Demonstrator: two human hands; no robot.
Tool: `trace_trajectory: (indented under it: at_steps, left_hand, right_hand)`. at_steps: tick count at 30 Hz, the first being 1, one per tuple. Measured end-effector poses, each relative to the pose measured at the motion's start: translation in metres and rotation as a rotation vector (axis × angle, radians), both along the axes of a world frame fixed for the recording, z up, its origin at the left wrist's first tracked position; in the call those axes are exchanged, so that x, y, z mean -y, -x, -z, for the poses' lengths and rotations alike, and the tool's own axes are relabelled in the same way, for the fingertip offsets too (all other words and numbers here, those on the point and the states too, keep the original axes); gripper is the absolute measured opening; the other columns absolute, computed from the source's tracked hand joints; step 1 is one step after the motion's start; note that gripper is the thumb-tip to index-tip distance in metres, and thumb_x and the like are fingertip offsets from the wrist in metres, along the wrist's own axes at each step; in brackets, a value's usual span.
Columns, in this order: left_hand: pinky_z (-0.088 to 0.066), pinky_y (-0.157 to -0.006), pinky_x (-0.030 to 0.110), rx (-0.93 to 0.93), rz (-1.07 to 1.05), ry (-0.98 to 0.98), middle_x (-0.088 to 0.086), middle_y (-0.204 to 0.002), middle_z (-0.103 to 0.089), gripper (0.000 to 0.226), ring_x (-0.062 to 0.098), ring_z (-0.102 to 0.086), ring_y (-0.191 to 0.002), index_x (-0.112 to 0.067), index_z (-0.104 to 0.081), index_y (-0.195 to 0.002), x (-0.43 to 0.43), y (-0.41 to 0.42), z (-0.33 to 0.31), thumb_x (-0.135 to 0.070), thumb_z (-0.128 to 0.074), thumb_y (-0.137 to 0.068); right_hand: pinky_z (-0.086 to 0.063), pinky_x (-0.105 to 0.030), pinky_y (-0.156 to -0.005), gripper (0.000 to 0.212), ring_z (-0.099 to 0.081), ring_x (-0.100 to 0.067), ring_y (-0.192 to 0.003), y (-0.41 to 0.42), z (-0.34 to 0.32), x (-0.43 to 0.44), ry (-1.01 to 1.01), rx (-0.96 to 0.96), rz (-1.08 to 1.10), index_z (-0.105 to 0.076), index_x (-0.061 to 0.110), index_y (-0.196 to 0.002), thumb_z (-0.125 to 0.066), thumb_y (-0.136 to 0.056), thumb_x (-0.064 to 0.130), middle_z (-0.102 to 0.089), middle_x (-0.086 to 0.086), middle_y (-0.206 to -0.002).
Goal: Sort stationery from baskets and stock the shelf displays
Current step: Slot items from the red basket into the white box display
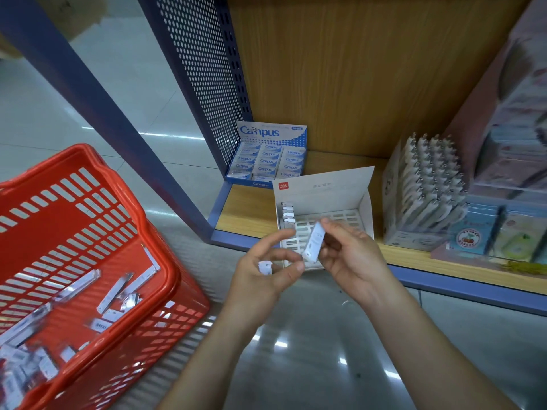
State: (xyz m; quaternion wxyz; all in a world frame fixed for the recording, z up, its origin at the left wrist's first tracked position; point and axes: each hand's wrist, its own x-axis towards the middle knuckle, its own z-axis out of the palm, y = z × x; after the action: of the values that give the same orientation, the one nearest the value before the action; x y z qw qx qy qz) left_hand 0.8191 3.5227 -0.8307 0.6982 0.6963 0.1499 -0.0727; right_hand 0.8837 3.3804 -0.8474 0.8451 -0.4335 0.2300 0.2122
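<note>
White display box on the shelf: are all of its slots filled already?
No, the white display box holds only a short row of items at its left rear corner; the other visible slots are empty.

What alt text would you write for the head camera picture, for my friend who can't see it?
A person's right hand holds a small white case by a white slotted display box on a wooden shelf, while the left hand holds a smaller white piece. A red basket of similar white items sits at left.
</note>
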Motion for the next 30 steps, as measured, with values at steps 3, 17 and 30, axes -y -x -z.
trace_trajectory:
  at_steps: [3, 17, 30]
  left_hand:
    - [-0.044, -0.066, 0.016, 0.168, 0.071, -0.219, -0.014, -0.083, -0.068, 0.036, 0.001, -0.051, -0.063, -0.032, -0.074, -0.101, 0.002, -0.001, -0.004, -0.003, -0.076, -0.078]
    - [-0.049, -0.061, 0.031, 0.107, -0.455, -0.211, -0.002, -0.07, -0.07, 0.007, 0.01, -0.056, -0.056, -0.018, -0.071, -0.078, 0.007, 0.002, 0.008, -0.016, -0.077, -0.082]
    - [-0.039, -0.055, 0.006, 0.076, 0.0, -0.17, -0.011, -0.065, -0.067, 0.013, -0.005, -0.054, -0.053, -0.01, -0.074, -0.091, -0.024, -0.001, -0.007, -0.002, -0.071, -0.082]
  right_hand:
    - [-0.053, -0.034, -0.075, 0.006, -0.064, -0.022, -0.072, 0.004, 0.004, -0.003, 0.041, -0.009, -0.083, -0.07, 0.002, -0.087, -0.066, -0.088, 0.008, -0.067, -0.012, -0.078]
    - [-0.052, -0.029, -0.094, 0.037, -0.066, -0.006, -0.101, 0.019, 0.006, -0.002, 0.582, 0.58, -0.703, -0.068, 0.025, -0.112, -0.08, -0.078, 0.014, -0.072, 0.007, -0.106]
    - [-0.044, -0.022, -0.081, 0.021, -0.058, -0.008, -0.086, 0.008, 0.013, 0.02, 0.301, 0.528, -1.01, -0.072, 0.026, -0.1, -0.056, -0.089, 0.019, -0.071, 0.001, -0.095]
